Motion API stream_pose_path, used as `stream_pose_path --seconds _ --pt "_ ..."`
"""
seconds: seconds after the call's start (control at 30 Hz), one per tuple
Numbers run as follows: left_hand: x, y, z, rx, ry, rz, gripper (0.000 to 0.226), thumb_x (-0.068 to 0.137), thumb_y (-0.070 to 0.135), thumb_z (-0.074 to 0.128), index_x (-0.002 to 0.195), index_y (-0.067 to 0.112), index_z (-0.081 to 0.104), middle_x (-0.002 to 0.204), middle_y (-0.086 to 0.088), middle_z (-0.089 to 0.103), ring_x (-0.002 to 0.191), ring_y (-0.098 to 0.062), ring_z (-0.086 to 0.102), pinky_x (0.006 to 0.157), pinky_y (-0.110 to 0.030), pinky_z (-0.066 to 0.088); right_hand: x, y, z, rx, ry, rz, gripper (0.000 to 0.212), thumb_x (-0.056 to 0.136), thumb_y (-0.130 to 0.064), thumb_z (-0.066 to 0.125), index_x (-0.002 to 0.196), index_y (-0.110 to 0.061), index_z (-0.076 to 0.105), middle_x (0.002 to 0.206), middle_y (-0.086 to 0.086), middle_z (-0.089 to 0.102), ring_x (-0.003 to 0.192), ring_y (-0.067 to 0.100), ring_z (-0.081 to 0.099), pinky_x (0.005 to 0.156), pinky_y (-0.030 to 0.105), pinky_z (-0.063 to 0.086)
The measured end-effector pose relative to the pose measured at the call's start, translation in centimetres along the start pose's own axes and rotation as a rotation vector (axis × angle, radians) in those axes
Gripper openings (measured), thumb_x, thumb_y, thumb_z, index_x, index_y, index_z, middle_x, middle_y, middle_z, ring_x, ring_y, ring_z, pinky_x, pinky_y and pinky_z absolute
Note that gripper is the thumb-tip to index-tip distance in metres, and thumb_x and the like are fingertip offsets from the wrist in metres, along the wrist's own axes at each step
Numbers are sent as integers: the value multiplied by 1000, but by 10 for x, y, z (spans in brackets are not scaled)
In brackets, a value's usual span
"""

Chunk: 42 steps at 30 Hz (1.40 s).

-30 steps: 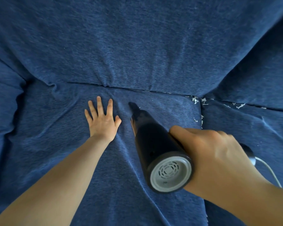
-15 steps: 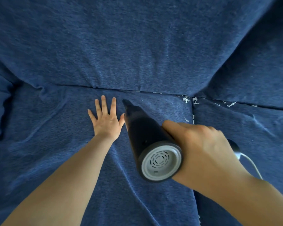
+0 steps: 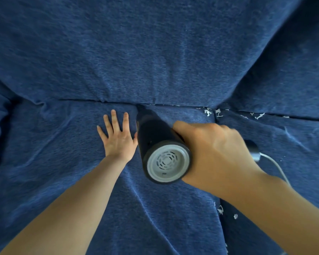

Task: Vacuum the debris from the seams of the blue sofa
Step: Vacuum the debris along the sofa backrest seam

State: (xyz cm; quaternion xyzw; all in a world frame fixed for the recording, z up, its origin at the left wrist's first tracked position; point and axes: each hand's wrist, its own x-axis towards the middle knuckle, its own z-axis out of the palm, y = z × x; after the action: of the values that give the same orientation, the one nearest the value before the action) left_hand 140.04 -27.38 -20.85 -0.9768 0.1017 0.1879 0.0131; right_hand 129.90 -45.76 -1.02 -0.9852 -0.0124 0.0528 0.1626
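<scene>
Right hand (image 3: 217,153) grips vacuum (image 3: 160,144), nozzle tip in rear seam (image 3: 77,100). Debris (image 3: 213,112) lies right along seam, near cushion junction. Left hand (image 3: 116,138) flat on seat cushion (image 3: 50,144).

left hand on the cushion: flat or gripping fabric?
Flat. The left hand lies palm down on the seat cushion with fingers straight and spread, beside the vacuum; no fabric is pinched.
</scene>
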Motion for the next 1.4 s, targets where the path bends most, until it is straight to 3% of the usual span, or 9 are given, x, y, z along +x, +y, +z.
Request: stream_pose_path --seconds 0.1,0.23,0.43,0.6,0.77,0.97,1.13,1.23,1.4 --pt "6 11 -5 -18 44 22 70 96 38 25 157 15 0 162 -14 -17 148 -36 -17 118 -59 -6 -20 13 -14 -37 -8 20 41 60 -41 74 71 -26 38 52 -5 53 39 28 51 46 25 31" --pt "15 28 -2 -98 54 64 77 96 56 29 156 16 4 165 2 -6 150 -28 -16 118 -57 -6 -37 28 -26 -75 -83 87 27 62 -48 57 69 -28 40 50 -8 49 37 21 47 43 21 28" --pt "10 37 6 -20 34 102 76 91 53 12 156 18 -8 164 1 -11 150 -27 -16 116 -58 -9 -30 35 -21 5 -35 85 31 62 -42 63 70 -29 36 50 -8 46 39 23 48 42 25 34" --pt "-3 29 8 31 29 156 84 80 27 25 155 15 -12 163 -5 -15 149 -31 -17 118 -60 -3 -12 37 -12 -48 -142 76 38 71 -48 65 75 -31 31 59 -8 47 55 23 54 52 29 34" --pt "-1 29 12 46 45 151 81 81 43 6 155 16 -12 164 -4 -14 149 -29 -16 119 -58 -7 3 42 -10 45 -186 145 36 76 -49 64 78 -31 33 69 -6 54 72 27 61 64 33 45" --pt "-3 29 11 47 48 156 84 79 36 17 156 16 -10 164 -6 -15 149 -31 -16 118 -59 -6 -6 38 -7 -33 -75 67 39 71 -46 66 75 -30 31 61 -7 53 55 24 55 51 27 29" --pt "-5 32 11 58 48 135 82 79 40 9 155 17 -14 163 -3 -19 149 -30 -17 117 -56 -11 2 30 11 -69 -136 69 35 82 -51 57 88 -30 30 84 -8 60 79 22 63 62 30 30" --pt "-7 34 7 35 46 127 83 76 26 10 156 16 -9 163 -5 -15 150 -31 -15 119 -58 -6 -7 30 4 -76 -137 73 37 78 -51 61 83 -29 32 72 -9 52 66 22 57 56 30 24" --pt "-7 38 7 5 40 113 81 79 29 13 156 14 -7 164 -6 -12 150 -32 -13 118 -59 -5 -16 31 -12 -35 -77 145 38 73 -48 66 75 -28 34 58 -6 52 51 24 49 48 27 25"
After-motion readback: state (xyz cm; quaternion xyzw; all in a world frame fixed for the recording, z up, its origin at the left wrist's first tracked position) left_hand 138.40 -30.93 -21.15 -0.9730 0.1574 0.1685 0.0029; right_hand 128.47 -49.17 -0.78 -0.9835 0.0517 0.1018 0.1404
